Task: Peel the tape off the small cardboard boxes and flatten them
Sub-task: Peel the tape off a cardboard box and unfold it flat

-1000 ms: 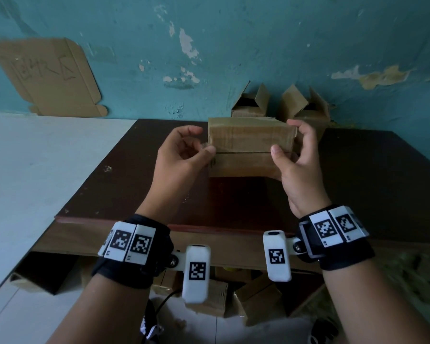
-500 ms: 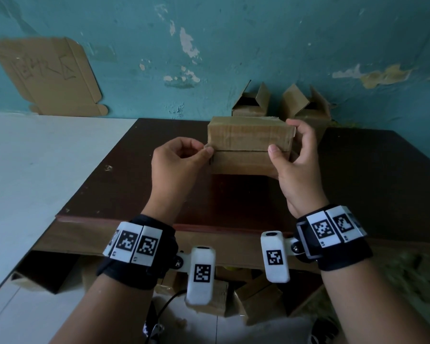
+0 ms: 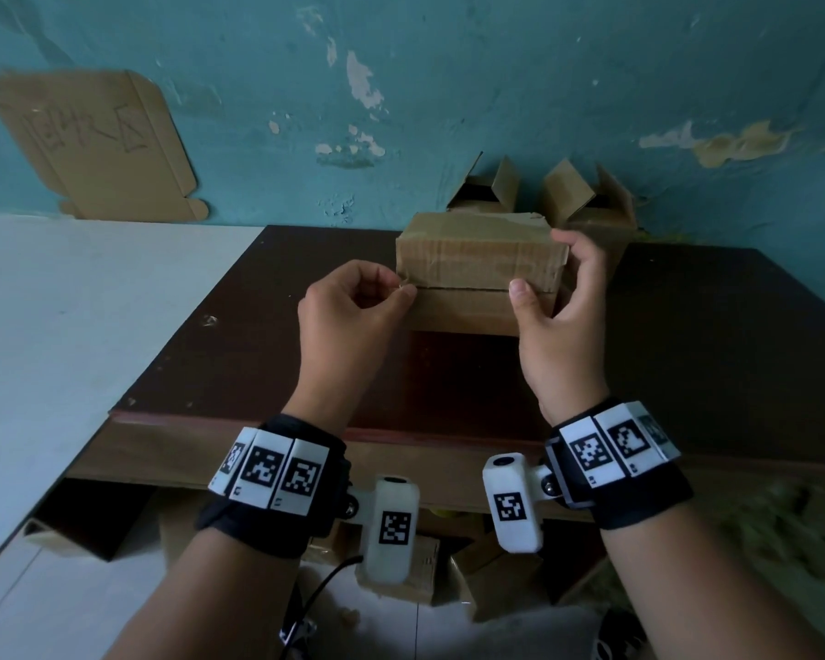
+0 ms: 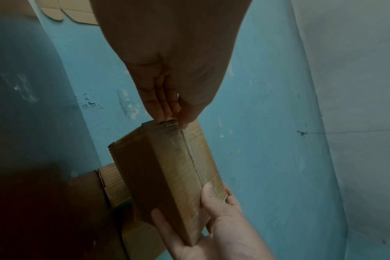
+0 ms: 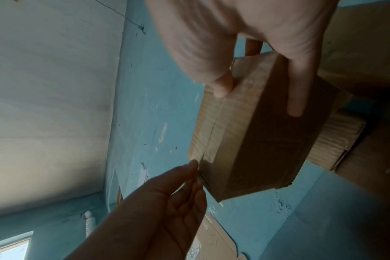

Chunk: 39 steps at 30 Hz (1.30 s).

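Note:
A small closed cardboard box (image 3: 477,262) is held in the air over the dark table (image 3: 239,354), its taped seam facing me. My right hand (image 3: 541,264) grips the box's right end, thumb on the front and fingers (image 5: 296,98) over the back. My left hand (image 3: 403,292) pinches the lifted end of the tape (image 4: 169,124) at the box's left edge, thumb against forefinger. In the right wrist view the glossy tape strip (image 5: 214,130) runs along the seam down to that pinch. The rest of the tape still lies flat on the box (image 4: 174,168).
Two opened cardboard boxes (image 3: 484,195) (image 3: 591,204) stand at the back of the table against the teal wall. A flat cardboard sheet (image 3: 96,145) hangs on the wall at left. More cardboard (image 3: 415,569) lies under the table. A white surface (image 3: 67,316) adjoins the table's left side.
My left hand's fingers have curled from a loose touch at the box's left end into a pinch on the tape end. The box has tipped slightly, its top now showing.

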{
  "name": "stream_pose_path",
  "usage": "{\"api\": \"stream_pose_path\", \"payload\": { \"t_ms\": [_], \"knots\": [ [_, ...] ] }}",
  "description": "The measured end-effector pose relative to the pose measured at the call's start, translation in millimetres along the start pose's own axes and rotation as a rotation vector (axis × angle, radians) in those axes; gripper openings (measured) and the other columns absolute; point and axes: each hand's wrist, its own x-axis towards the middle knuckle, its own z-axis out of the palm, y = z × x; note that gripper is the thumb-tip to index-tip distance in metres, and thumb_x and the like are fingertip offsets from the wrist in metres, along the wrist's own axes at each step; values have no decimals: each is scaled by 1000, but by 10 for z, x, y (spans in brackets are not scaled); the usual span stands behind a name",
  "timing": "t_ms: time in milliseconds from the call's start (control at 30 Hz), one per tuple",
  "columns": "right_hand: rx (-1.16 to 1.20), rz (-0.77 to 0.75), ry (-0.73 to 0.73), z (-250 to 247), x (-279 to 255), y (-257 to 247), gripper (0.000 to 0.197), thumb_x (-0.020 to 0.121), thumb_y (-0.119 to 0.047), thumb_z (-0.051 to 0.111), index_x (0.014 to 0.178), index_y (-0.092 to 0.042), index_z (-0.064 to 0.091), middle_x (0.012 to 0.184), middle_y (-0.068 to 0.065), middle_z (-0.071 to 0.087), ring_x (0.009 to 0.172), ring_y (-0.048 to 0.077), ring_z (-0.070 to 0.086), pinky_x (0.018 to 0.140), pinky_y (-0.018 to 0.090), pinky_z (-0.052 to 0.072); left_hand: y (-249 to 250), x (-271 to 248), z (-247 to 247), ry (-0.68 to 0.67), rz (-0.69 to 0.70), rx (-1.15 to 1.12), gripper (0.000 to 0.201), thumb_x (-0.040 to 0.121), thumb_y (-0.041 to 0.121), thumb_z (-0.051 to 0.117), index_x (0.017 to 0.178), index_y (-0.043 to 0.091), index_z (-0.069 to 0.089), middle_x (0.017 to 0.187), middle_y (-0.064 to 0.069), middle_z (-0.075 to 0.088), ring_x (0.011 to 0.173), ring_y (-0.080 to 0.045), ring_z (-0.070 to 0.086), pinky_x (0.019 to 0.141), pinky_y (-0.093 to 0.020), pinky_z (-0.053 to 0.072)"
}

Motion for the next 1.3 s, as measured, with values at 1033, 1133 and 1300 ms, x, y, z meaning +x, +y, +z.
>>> {"api": "stream_pose_path", "payload": {
  "t_ms": [1033, 1133, 1300],
  "knots": [
    [38, -2, 41, 195, -143, 10, 49, 92, -8, 68, 134, -22, 47, 142, 5, 41, 112, -31, 34, 89, -7, 31, 70, -78, 34, -81, 4, -64, 7, 87, 20, 80, 81, 21, 75, 77, 5, 73, 73, -9, 67, 71, -29, 55],
    [55, 22, 27, 196, -137, 39, 50, 93, -9, 67, 135, -24, 45, 144, 4, 39, 111, -32, 34, 87, -6, 33, 62, -73, 28, -13, 85, 22, 5, 85, 20, 80, 88, 17, 76, 85, 2, 72, 81, -14, 69, 79, -39, 60],
    [103, 64, -37, 221, -161, 32, 56, 91, -11, 68, 137, -28, 42, 143, 3, 36, 116, -17, 41, 88, -1, 40, 91, -77, 38, -26, 61, -21, 6, 88, 16, 75, 84, 21, 74, 79, 5, 74, 79, -14, 72, 79, -37, 61]
  ]
}}
